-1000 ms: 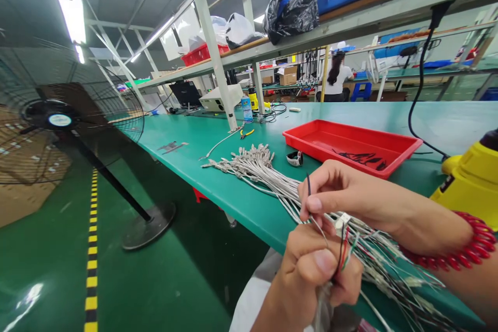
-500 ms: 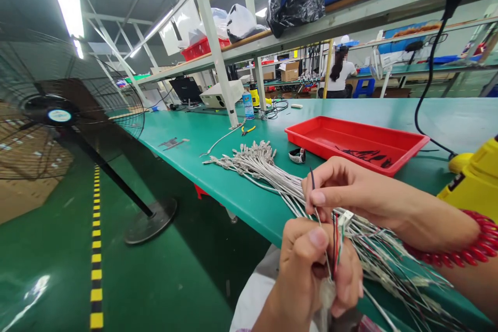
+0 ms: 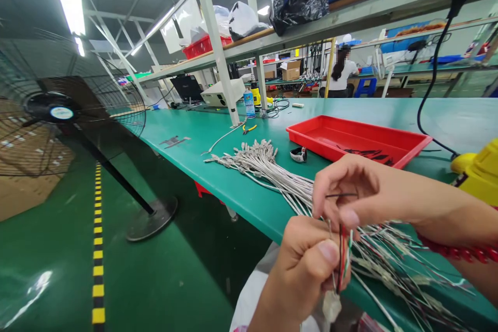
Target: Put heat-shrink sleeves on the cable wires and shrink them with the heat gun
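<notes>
My left hand is closed round a cable end whose thin black, red, green and white wires stand up out of the grip. A clear, whitish lump on that cable hangs under the fingers. Just above, my right hand has its fingers curled, with a thin black tube lying crosswise in them. Its thumb and fingertips are at the tops of the wires; whether they pinch one is hidden. Beneath and behind both hands lies a bundle of grey-white cables, with loose coloured wire ends at the right.
A red tray with small black pieces stands behind my right hand. Beside it are a watch and yellow-handled cutters. A yellow tool sits at the right. Leftward stands a floor fan; a person sits far back.
The black tube has gone from upright to lying crosswise in my right hand. That hand has shifted slightly right and its fingertips have come down to the wires. My left hand keeps the cable.
</notes>
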{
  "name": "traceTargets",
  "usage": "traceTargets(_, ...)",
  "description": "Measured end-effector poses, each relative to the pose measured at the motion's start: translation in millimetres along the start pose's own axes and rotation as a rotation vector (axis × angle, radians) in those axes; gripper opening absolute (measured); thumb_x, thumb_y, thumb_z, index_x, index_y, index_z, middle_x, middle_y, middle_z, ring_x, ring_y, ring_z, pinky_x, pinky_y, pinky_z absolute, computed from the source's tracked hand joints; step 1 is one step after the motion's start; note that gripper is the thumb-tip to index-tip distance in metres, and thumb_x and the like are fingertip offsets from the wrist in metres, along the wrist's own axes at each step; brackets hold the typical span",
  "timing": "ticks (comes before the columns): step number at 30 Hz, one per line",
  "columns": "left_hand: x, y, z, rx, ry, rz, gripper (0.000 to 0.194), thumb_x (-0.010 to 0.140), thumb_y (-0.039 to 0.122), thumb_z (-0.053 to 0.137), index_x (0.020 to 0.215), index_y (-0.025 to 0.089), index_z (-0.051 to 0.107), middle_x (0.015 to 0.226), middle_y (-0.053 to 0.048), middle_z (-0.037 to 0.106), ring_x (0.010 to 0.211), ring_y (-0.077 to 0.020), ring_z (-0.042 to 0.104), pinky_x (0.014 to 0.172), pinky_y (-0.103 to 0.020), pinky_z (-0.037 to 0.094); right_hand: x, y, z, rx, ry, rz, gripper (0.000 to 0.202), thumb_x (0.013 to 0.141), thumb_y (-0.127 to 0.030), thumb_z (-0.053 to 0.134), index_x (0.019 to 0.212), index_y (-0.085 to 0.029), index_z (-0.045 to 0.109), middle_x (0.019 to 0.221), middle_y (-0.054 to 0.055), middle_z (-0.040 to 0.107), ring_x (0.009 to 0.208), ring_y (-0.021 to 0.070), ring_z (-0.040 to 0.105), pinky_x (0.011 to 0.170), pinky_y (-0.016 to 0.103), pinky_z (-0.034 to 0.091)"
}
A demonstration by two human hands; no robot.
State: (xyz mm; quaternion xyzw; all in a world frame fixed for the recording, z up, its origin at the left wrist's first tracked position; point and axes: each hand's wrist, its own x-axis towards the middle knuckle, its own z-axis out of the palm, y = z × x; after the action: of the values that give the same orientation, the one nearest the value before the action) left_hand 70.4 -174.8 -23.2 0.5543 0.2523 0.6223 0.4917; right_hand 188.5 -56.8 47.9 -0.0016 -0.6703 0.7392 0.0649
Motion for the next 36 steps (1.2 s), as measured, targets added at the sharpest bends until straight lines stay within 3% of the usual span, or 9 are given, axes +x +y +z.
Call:
traceTargets(6,-4,-4,-1.2,-0.151,-0.073,-0.058,0.061,0.089,0.055,0.053,0.044,0.018,0.033,0.039,0.002,0.031,0.037,-0.0071,0.033,0.042,-0.025,0.023,-4,-6,11,-0.256,0.037,-0.092,0.003,0.077,-0.012,0.073,0.077,-0.015,0.074,0.07,-0.001,0.067,0.065,0.0075,0.061,0.062,0.016,0.052)
traceTargets(11,-4,0,2.4,0.073,0.186,-0.036,0.036,0.094,0.044,0.059,0.071,0.016,0.058,0.06,0.001,0.053,0.056,-0.0081,0.05,0.056,-0.02,0.04,-16,-22,24,-0.682,0.245,-0.133,0.007,0.08,-0.017,0.07,0.074,-0.02,0.066,0.071,0.0,0.068,0.063,0.0107,0.061,0.059,0.021,0.05)
traceTargets(14,-1,4,5.9,-0.069,0.17,-0.083,0.027,0.092,0.044,0.063,0.088,0.017,0.061,0.058,0.003,0.056,0.056,-0.0103,0.06,0.058,-0.02,0.047,-23,-31,27,-0.865,0.265,-0.145,0.013,0.084,-0.021,0.064,0.071,-0.021,0.062,0.068,-0.002,0.068,0.058,0.0081,0.06,0.054,0.019,0.047)
traceTargets(19,3,13,7.2,-0.005,0.242,-0.245,0.028,0.081,0.04,0.074,0.079,0.013,0.066,0.048,0.003,0.052,0.038,-0.0061,0.05,0.041,-0.015,0.039,-32,-37,19,-1.076,0.213,-0.182,0.013,0.085,-0.024,0.066,0.073,-0.022,0.063,0.068,-0.002,0.067,0.059,0.0079,0.058,0.057,0.019,0.047)
traceTargets(23,4,19,4.9,0.062,0.282,-0.33,0.028,0.073,0.036,0.079,0.071,0.012,0.066,0.05,0.004,0.052,0.035,-0.0044,0.045,0.035,-0.014,0.035,-38,-36,15,-1.056,0.19,-0.145,0.014,0.088,-0.03,0.061,0.08,-0.022,0.07,0.082,0.006,0.073,0.074,0.0158,0.066,0.062,0.025,0.052)
traceTargets(27,2,16,2.9,0.043,0.203,-0.314,0.03,0.079,0.039,0.075,0.071,0.014,0.061,0.056,0.004,0.051,0.038,-0.0036,0.044,0.035,-0.012,0.036,-32,-34,18,-1.06,0.145,-0.129,0.005,0.081,-0.017,0.065,0.078,-0.021,0.067,0.069,-0.001,0.066,0.06,0.0097,0.057,0.058,0.021,0.049)
traceTargets(30,-6,12,1.7,-0.037,0.148,-0.299,0.03,0.082,0.039,0.073,0.073,0.015,0.057,0.054,0.006,0.048,0.037,-0.0027,0.041,0.034,-0.011,0.036,-28,-32,16,-1.008,0.124,-0.163,0.016,0.069,-0.004,0.063,0.069,-0.019,0.06,0.061,-0.005,0.059,0.054,0.0051,0.05,0.052,0.017,0.043)
traceTargets(34,-19,12,2.5,-0.075,0.235,-0.192,0.031,0.081,0.039,0.074,0.071,0.016,0.056,0.053,0.006,0.047,0.033,-0.0015,0.038,0.03,-0.012,0.027,-35,-33,-6,-0.76,0.423,-0.302,0.014,0.075,-0.012,0.065,0.063,-0.019,0.063,0.059,-0.003,0.063,0.056,0.0059,0.054,0.05,0.016,0.04)
traceTargets(36,-24,14,4.2,-0.051,0.294,-0.116,0.033,0.08,0.041,0.075,0.067,0.017,0.056,0.052,0.004,0.049,0.033,-0.004,0.043,0.03,-0.014,0.026,-38,-31,-17,-0.598,0.501,-0.3,0.007,0.081,-0.02,0.071,0.075,-0.022,0.074,0.064,-0.001,0.069,0.059,0.007,0.061,0.053,0.016,0.046)
